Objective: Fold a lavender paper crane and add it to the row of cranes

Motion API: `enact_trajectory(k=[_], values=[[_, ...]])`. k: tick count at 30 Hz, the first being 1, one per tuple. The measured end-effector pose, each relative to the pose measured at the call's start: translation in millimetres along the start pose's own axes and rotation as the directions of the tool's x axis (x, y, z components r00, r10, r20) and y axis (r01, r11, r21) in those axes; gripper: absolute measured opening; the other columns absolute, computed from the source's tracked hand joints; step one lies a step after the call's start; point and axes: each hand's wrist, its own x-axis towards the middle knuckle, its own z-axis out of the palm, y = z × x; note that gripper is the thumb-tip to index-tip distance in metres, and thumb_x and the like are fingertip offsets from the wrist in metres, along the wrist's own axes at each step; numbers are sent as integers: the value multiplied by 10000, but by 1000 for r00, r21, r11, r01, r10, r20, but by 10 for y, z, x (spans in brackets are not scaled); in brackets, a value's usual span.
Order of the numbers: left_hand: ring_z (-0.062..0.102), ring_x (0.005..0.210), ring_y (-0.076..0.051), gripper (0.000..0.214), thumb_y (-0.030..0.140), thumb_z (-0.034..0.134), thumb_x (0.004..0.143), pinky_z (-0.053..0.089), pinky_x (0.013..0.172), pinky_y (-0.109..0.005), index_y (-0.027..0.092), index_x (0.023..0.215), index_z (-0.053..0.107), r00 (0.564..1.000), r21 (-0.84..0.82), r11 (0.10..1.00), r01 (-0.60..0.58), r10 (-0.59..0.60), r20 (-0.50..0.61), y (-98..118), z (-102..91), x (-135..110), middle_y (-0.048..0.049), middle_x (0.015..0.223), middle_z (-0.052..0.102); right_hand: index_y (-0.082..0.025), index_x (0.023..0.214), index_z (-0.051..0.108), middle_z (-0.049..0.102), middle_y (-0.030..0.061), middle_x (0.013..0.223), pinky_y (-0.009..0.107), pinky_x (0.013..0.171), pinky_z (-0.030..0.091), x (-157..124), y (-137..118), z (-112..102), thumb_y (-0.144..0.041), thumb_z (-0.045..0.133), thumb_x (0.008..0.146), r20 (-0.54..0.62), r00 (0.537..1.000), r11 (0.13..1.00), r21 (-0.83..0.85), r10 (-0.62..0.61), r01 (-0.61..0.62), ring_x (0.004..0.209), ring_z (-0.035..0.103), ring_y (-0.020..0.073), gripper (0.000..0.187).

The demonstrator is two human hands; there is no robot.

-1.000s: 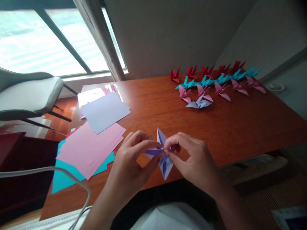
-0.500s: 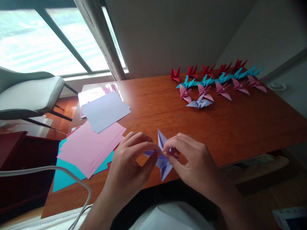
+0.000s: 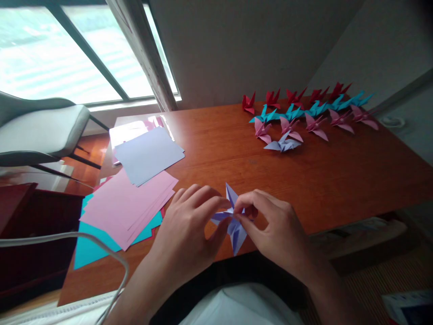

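A half-folded lavender paper figure [image 3: 234,228] with pointed flaps is held over the near edge of the wooden table [image 3: 321,176]. My left hand [image 3: 189,230] pinches its left side between thumb and fingers. My right hand [image 3: 274,230] pinches its middle from the right, fingers curled. Both hands are closed on the paper, close together, fingertips nearly touching.
Rows of finished red, teal and pink paper cranes [image 3: 306,110] and one lavender crane [image 3: 282,144] stand at the far right. Stacks of pink [image 3: 125,207], lavender [image 3: 147,155] and teal [image 3: 89,250] sheets lie at the left. A grey chair [image 3: 37,131] and a white cable [image 3: 77,237] are left.
Both hands have drifted slightly right and down with the lavender figure. My right fingers have curled tighter on its middle.
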Motion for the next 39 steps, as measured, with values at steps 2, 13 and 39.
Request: enact_trajectory(k=[2,13,39], values=[[571,871,-238,77,185,626,877,425,742,-379,230,909,680,998,47,998,-34,31,62,6,4,20,-45,907,681,-229,870,590,638,-13,797,251,677,465,1,-7,-1,-31,625,864,28,999,1000,-12,-21,21,743,619,144,202],[580,779,-231,24,190,636,855,391,700,-375,200,836,648,962,210,970,-119,60,267,21,-45,60,-31,829,670,-217,906,581,625,0,805,265,682,444,-28,-1,-19,-41,572,918,109,990,991,-86,-93,102,757,598,151,176],[571,640,-184,168,193,532,938,346,604,-337,194,791,615,946,232,943,-238,171,276,-46,-7,1,4,710,668,-191,944,602,609,10,839,274,730,413,4,68,-35,-43,557,940,220,967,986,-82,-125,146,810,583,152,155]])
